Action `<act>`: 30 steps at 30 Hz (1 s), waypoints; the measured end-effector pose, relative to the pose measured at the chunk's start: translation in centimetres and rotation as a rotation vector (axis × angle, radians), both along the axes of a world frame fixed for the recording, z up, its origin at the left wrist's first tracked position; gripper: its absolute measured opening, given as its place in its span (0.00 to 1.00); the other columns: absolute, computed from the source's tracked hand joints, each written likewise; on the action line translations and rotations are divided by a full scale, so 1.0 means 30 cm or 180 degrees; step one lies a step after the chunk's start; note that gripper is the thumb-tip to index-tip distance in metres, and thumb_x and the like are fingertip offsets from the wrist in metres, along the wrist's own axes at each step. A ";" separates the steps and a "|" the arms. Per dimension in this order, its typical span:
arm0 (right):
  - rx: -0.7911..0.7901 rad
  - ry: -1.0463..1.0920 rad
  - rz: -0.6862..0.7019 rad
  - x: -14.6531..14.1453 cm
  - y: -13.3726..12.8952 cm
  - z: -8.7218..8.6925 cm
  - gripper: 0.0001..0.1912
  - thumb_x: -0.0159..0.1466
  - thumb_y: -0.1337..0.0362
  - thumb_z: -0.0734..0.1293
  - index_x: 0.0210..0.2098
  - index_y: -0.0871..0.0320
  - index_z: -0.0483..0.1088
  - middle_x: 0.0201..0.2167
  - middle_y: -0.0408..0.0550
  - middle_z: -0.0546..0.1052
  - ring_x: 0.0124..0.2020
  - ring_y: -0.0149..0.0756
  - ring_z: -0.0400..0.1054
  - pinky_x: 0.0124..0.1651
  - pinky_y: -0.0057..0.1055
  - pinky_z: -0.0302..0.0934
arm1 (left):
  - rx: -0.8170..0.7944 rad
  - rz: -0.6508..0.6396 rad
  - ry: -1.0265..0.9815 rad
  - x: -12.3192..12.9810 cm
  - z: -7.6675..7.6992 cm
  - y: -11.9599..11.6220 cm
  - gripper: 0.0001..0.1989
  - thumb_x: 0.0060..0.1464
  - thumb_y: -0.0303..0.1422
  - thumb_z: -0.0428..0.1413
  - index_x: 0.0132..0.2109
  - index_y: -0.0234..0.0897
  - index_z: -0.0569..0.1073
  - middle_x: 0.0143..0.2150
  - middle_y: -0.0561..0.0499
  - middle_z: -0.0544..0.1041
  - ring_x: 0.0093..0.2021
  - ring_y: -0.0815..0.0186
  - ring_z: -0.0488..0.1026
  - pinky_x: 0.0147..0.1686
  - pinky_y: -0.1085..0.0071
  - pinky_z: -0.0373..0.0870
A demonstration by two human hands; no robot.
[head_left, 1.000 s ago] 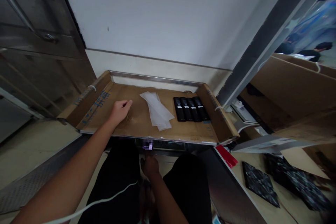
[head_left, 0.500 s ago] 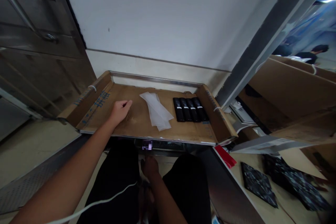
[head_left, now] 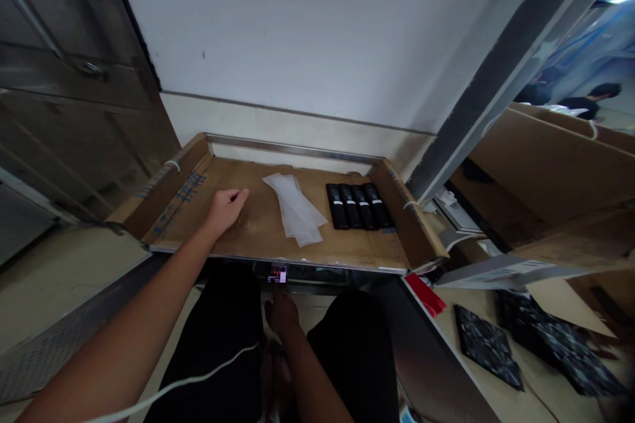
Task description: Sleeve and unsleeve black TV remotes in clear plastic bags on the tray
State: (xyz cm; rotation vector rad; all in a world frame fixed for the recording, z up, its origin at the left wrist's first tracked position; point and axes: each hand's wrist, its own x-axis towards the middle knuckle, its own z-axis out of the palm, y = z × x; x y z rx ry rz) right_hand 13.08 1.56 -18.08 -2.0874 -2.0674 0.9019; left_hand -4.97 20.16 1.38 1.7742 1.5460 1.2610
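Note:
My left hand rests on the left part of the cardboard-lined tray, its fingers curled in and nothing visible in them. To its right lie thin translucent plastic sleeves, overlapping and crossed. Several black packs with white labels stand in a row near the tray's right side. My right hand is down between my knees, below the tray's front edge, just under a lit phone screen. Its fingers are dark and mostly hidden, so I cannot tell whether they touch the phone.
Raised cardboard walls bound the tray at both sides. A white cable crosses my left thigh. At right are a large cardboard box, a red piece and dark patterned panels. A metal door stands at left.
The picture on the phone screen has changed. Both hands, the sleeves and the black packs have stayed in place; the whole view has shifted very slightly.

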 end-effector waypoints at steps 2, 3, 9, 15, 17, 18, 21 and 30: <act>-0.0001 0.0015 -0.0023 0.002 0.001 -0.009 0.35 0.66 0.65 0.62 0.71 0.58 0.53 0.49 0.60 0.79 0.50 0.48 0.75 0.50 0.38 0.67 | -0.0026 0.0007 0.0011 -0.001 0.000 0.000 0.22 0.57 0.44 0.52 0.20 0.38 0.62 0.18 0.56 0.57 0.22 0.69 0.56 0.25 0.70 0.52; 0.0015 0.0037 -0.0032 0.003 0.002 -0.013 0.35 0.66 0.65 0.62 0.71 0.58 0.53 0.49 0.60 0.79 0.50 0.48 0.75 0.50 0.38 0.67 | -0.0035 0.0018 0.0016 0.000 0.001 0.000 0.22 0.57 0.45 0.52 0.20 0.38 0.62 0.18 0.56 0.58 0.22 0.69 0.57 0.25 0.70 0.52; -0.0027 0.0020 -0.0114 0.008 0.006 -0.026 0.35 0.66 0.65 0.62 0.71 0.61 0.53 0.49 0.60 0.79 0.50 0.47 0.75 0.49 0.37 0.67 | -0.0073 0.0068 0.0053 0.004 0.011 -0.005 0.22 0.56 0.45 0.51 0.19 0.38 0.61 0.17 0.56 0.57 0.22 0.68 0.57 0.25 0.70 0.51; -0.0016 -0.0074 -0.0117 0.000 0.006 -0.022 0.33 0.67 0.65 0.62 0.70 0.62 0.55 0.47 0.62 0.79 0.49 0.48 0.75 0.49 0.39 0.67 | -0.0056 0.0013 -0.0003 0.005 0.014 -0.007 0.22 0.56 0.45 0.52 0.19 0.38 0.62 0.18 0.55 0.58 0.22 0.68 0.56 0.25 0.70 0.51; -0.0001 -0.0053 -0.0109 0.000 0.003 -0.019 0.33 0.67 0.65 0.62 0.70 0.61 0.54 0.48 0.62 0.79 0.50 0.48 0.75 0.50 0.39 0.67 | -0.0066 0.0022 0.0003 0.004 0.013 -0.007 0.22 0.56 0.45 0.52 0.20 0.38 0.62 0.18 0.55 0.58 0.22 0.68 0.56 0.25 0.70 0.51; 0.0006 -0.0043 -0.0102 0.001 0.002 -0.017 0.34 0.67 0.65 0.62 0.71 0.60 0.54 0.49 0.62 0.78 0.50 0.47 0.75 0.50 0.39 0.67 | -0.0071 0.0026 0.0008 0.004 0.012 -0.007 0.22 0.56 0.45 0.52 0.20 0.38 0.63 0.18 0.55 0.58 0.22 0.68 0.56 0.25 0.70 0.51; 0.0008 -0.0010 -0.0034 0.004 -0.001 -0.006 0.33 0.67 0.65 0.62 0.70 0.61 0.54 0.50 0.62 0.78 0.51 0.47 0.74 0.51 0.39 0.67 | -0.0074 0.0027 0.0008 0.002 0.008 -0.004 0.22 0.56 0.45 0.52 0.20 0.38 0.63 0.18 0.55 0.58 0.22 0.68 0.56 0.25 0.70 0.51; -0.0053 -0.0030 -0.0049 0.000 -0.002 0.012 0.33 0.67 0.66 0.62 0.70 0.60 0.55 0.49 0.61 0.79 0.51 0.48 0.75 0.51 0.39 0.68 | -0.0033 0.0029 0.0013 0.003 0.005 -0.004 0.22 0.56 0.45 0.52 0.20 0.38 0.63 0.18 0.56 0.57 0.22 0.69 0.56 0.25 0.70 0.51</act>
